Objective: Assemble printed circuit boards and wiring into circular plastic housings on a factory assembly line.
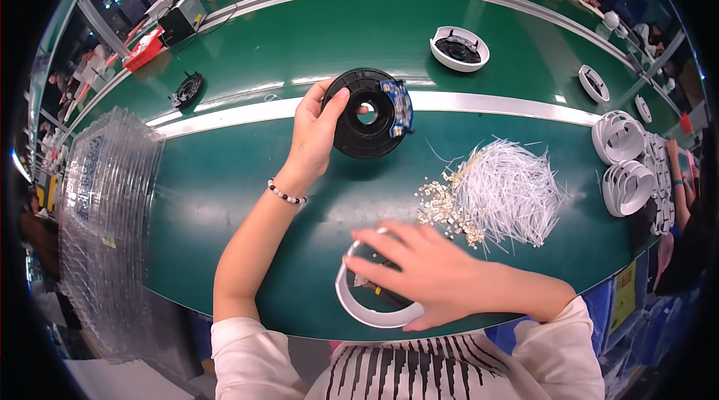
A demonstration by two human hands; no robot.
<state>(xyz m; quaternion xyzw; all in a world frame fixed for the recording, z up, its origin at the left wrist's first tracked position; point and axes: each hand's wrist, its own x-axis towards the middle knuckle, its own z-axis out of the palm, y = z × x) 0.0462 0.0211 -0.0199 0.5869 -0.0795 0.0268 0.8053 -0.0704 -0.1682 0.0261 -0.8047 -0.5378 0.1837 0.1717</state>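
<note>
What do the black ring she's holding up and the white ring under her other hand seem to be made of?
The black ring in the left hand looks like moulded plastic with a dull sheen; a small blue board, likely a circuit board, sits on its edge. The white ring under the right hand looks like smooth, glossy plastic.

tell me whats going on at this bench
A person works at a green table. Their left hand holds up a black ring part with a small blue board on its edge, thumb pressed on the face. Their right hand lies spread over a white ring near the table's front edge. A pile of white wires with small beige connectors lies to the right, and stacked white rings sit further right. Clear trays are stacked on the left.
</note>
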